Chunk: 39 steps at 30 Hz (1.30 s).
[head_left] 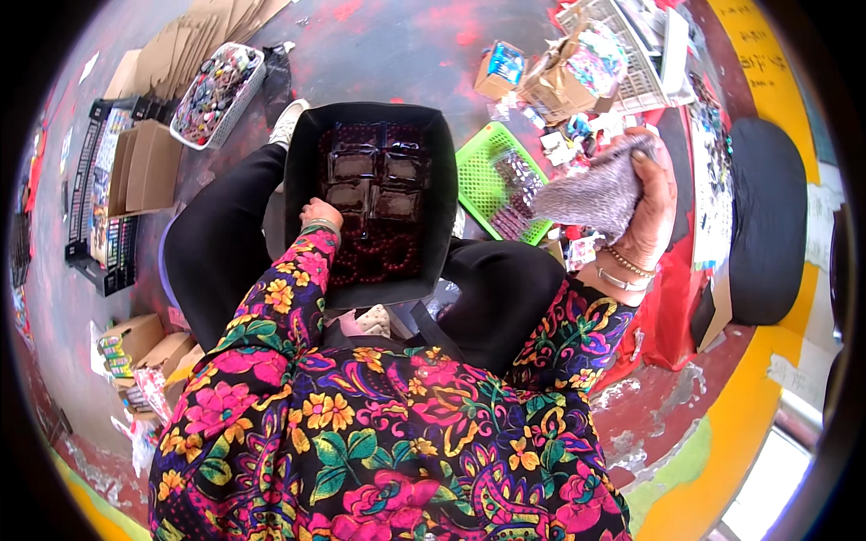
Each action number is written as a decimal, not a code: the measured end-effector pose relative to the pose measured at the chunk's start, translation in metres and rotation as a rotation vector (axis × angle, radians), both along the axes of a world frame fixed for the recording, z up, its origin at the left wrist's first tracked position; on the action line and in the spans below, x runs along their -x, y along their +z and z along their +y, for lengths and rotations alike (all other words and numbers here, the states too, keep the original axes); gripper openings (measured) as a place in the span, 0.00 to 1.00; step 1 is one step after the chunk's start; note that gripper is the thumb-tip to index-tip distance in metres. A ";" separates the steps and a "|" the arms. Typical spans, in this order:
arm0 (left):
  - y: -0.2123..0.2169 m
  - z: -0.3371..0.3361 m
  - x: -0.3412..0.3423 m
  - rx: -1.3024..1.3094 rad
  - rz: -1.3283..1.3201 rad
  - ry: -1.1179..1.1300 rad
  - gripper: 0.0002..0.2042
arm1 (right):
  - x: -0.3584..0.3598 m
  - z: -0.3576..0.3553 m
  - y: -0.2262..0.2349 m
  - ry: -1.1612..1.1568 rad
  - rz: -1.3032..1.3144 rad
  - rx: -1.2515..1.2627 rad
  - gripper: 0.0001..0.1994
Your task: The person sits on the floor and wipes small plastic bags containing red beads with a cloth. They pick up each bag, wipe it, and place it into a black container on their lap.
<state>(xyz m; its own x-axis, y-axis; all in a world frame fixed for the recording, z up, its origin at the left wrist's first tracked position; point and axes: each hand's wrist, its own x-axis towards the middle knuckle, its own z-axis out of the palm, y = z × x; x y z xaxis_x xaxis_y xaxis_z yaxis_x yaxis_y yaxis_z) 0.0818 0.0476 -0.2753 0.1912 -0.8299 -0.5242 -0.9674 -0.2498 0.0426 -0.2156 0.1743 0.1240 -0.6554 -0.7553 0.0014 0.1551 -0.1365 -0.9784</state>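
A deep black box (440, 194) rests between my legs. Inside it lie several shiny clear packets (350, 166) with dark red contents, and loose strings of dark red beads (383, 257) nearer to me. My left hand (323, 213) is over the box's left side with its fingers curled in; whatever they hold, if anything, is hidden. Raised off to the right, my right hand (657, 198) is closed around a bunched grey-brown cloth (591, 194), which hangs out toward the left. Bracelets circle my right wrist.
A bright green basket (471, 171) with small packets stands right of the box. Beyond it are open cardboard cartons (564, 81). At the far left are a white basket (255, 90) of small items, a brown carton (142, 167) and a black crate (86, 261). A black stool (767, 221) stands far right.
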 end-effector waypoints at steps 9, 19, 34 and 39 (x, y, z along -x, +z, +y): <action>0.148 -0.064 0.075 0.121 0.660 -0.596 0.15 | 0.087 0.131 -0.154 -0.492 -0.460 -0.089 0.11; 0.296 -0.023 0.083 0.312 0.911 -0.919 0.07 | 0.111 0.197 -0.333 -0.172 0.135 -0.751 0.14; 0.283 -0.016 0.103 0.382 0.785 -1.053 0.05 | 0.110 0.099 -0.370 0.232 0.774 -1.441 0.19; 0.283 -0.012 0.102 0.404 0.735 -1.091 0.06 | 0.109 0.091 -0.380 0.253 0.854 -1.486 0.15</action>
<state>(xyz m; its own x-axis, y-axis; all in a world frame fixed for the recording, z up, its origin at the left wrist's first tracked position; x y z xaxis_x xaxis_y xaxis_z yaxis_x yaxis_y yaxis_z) -0.0199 0.0355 0.0081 -0.8635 -0.4961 0.0908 -0.3866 0.7667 0.5125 -0.3245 0.2654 -0.2556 -0.7155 -0.5085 -0.4790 -0.5578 0.8287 -0.0466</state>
